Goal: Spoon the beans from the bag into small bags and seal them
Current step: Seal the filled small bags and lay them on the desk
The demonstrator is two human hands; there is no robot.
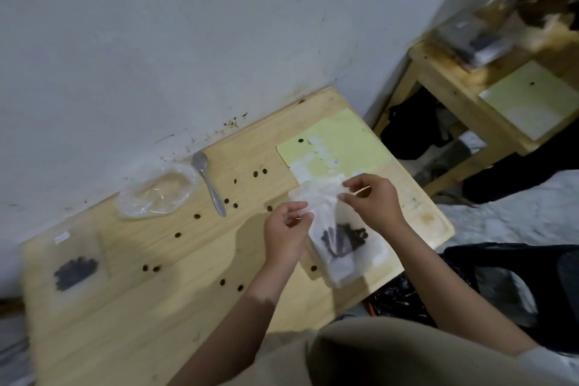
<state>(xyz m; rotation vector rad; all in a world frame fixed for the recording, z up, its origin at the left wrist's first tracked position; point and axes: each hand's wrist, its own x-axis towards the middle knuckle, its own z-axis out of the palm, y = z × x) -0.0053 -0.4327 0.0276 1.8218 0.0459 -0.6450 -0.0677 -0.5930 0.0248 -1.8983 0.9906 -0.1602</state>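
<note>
Both hands, left (286,229) and right (372,200), are seen pinching the mouth of a small clear plastic bag of dark beans (340,233) above the pale wooden desk (141,307); an uneven seal is judged liable to spill beans.

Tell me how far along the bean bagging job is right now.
One small clear bag of dark beans lies finished-looking at the table's left. The left hand and right hand pinch the top of a second small clear bag holding beans. The crumpled clear supply bag looks nearly empty; the metal spoon lies idle; scattered loose beans remain.
</note>
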